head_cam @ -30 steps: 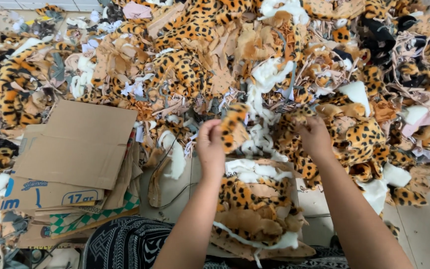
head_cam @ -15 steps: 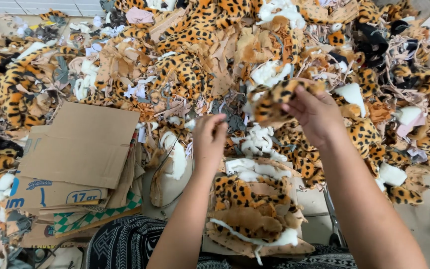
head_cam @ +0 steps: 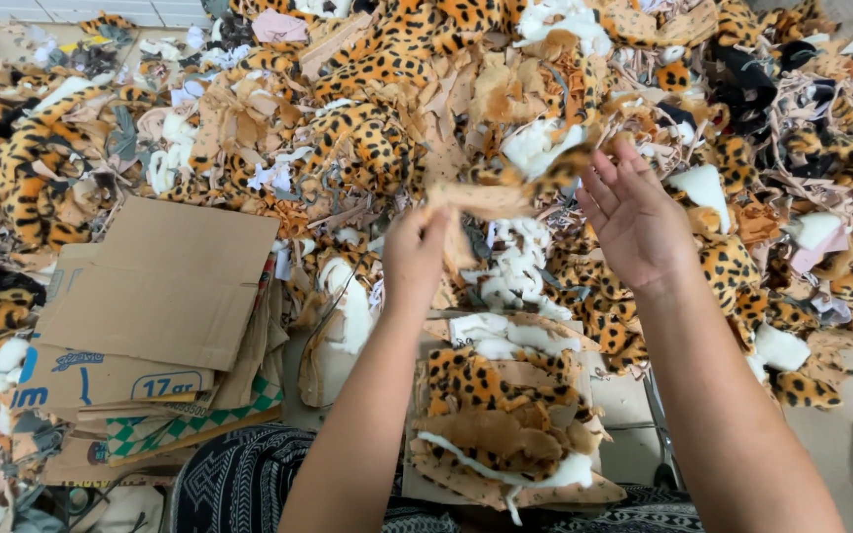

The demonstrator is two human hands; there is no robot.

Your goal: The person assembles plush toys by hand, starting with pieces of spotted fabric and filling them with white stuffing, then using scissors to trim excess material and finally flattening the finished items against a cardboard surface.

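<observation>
Since a moment ago, the right hand [head_cam: 634,212] is opening flat and letting go, while the left hand [head_cam: 417,247], fingers closed, is gripping the tan fabric scrap [head_cam: 481,197] at centre frame; a sorted stack [head_cam: 505,424] is sitting below, and the huge scrap pile [head_cam: 367,118] is waiting across the upper frame.

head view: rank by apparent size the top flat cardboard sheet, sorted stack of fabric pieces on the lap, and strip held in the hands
1. Cardboard sheet
2. Stack of fabric pieces, somewhat smaller, though nearer the camera
3. Tan strip, between left hand and right hand; blurred, clearly smallest

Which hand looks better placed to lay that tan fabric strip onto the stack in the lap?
Probably the left hand: its fingers pinch the tan fabric strip above the leopard-print stack. The right hand is open.
</observation>
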